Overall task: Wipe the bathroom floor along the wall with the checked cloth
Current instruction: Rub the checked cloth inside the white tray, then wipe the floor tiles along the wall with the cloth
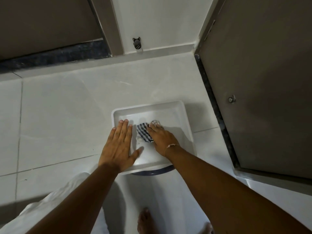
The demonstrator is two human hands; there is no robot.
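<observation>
Head view, looking down at a pale tiled floor (pixel 67 115). White rectangular tray (pixel 177 112) sits centre frame; its lower edge rests on something round with a dark blue rim (pixel 152 172), only partly visible.

Checked cloth (pixel 143 134) is inside the tray, bunched up, blue-and-white check, just right of the tray's middle. It's not on the floor.

Right hand (pixel 162 139) is palm-down on the cloth, pressing it against the tray bottom. Fingers (pixel 154 126) lie over the cloth's upper right part, slightly curled on it; can't tell if they actually pinch it or just press. Thin bracelet (pixel 172 145) on that wrist.

Left hand (pixel 118 146) is flat and open, fingers straight and together, thumb spread toward the cloth. It lies over the tray's left rim, holds nothing, and is just beside the cloth, not touching it.

Upper frame: white wall (pixel 160 22) with a light skirting strip (pixel 101 66) at its base. Small dark fitting (pixel 137 43) low on the wall, top centre. Grey-brown door (pixel 261 81) at right with a small metal knob (pixel 231 99); another dark panel (pixel 42 22) at upper left.

Bottom of frame: a bare foot (pixel 143 222) at bottom centre, white trouser leg (pixel 50 205) at lower left.
</observation>
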